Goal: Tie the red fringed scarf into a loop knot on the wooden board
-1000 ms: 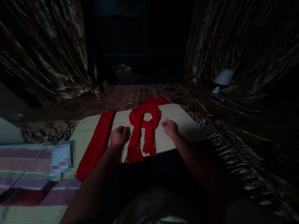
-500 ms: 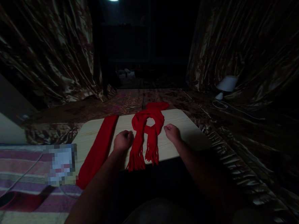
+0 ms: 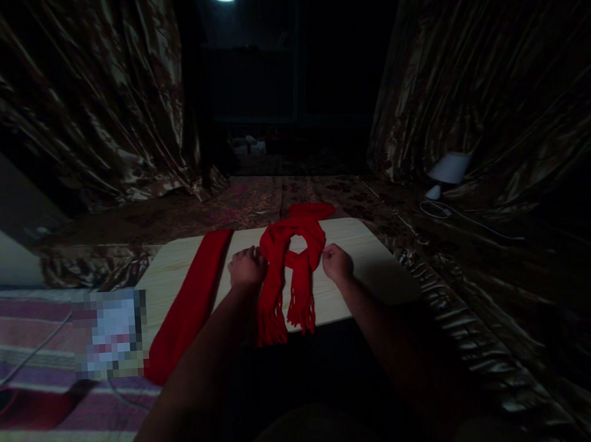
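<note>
A red fringed scarf (image 3: 275,275) lies on the pale wooden tabletop, bent into a ring with bare wood showing inside it. Its two tasselled ends reach the near edge. My left hand (image 3: 248,267) rests back-up against or just beside the ring's left side, fingers loosely parted and holding nothing I can see. On the other side, my right hand (image 3: 337,264) is closed beside the ring's right edge; nothing shows in its fingers. Left of my left hand, a long, flat red cloth strip (image 3: 191,307) slants across the tabletop and past its near edge.
The wooden tabletop (image 3: 378,269) has rounded corners. More red fabric (image 3: 312,210) lies beyond its far edge. To the left is a striped bedcover (image 3: 33,350) with a blurred-out item and a cable. A small white lamp (image 3: 450,168) stands far right, near patterned curtains (image 3: 133,111).
My left hand has gone from a fist to looser fingers and moved slightly right, toward the scarf. My right hand has shifted a little left, nearer the ring. The scarf looks nearly the same.
</note>
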A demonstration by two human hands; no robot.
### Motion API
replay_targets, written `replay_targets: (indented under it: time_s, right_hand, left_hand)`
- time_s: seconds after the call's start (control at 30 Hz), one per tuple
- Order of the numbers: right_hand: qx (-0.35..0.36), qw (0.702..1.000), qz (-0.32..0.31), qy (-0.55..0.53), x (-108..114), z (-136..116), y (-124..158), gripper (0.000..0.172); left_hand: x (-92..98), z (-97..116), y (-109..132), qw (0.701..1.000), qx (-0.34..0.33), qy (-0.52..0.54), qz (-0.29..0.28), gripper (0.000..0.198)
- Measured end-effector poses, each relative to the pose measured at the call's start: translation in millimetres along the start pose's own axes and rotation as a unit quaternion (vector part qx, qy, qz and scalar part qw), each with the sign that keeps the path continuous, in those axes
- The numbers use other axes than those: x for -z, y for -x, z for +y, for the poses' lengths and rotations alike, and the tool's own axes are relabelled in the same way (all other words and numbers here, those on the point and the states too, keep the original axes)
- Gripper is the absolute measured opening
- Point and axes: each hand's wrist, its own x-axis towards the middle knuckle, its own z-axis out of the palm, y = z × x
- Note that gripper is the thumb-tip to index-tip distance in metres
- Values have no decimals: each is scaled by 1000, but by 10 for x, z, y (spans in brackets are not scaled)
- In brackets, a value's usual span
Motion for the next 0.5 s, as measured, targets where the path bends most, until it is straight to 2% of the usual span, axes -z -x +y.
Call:
replay_targets:
  time_s: [0.13,0.33,0.43,0.5]
  right_hand:
    - [21,1000,1,-14,-30,5,-24,18]
    - [-38,999,7,-34,-65,-37,-222,33]
    - [-44,998,7,-37,-65,-69,-274,33]
    - [-40,998,4,-44,-53,-80,-272,30]
  left_hand:
    - [-53,37,-103,1000,-5,-1,7,45]
    - [-121,42,-242,1000,-17,7,3,34]
    - [-115,25,-257,998,-19,57,-16,28]
    - [-100,18,-234,993,12,117,-25,25]
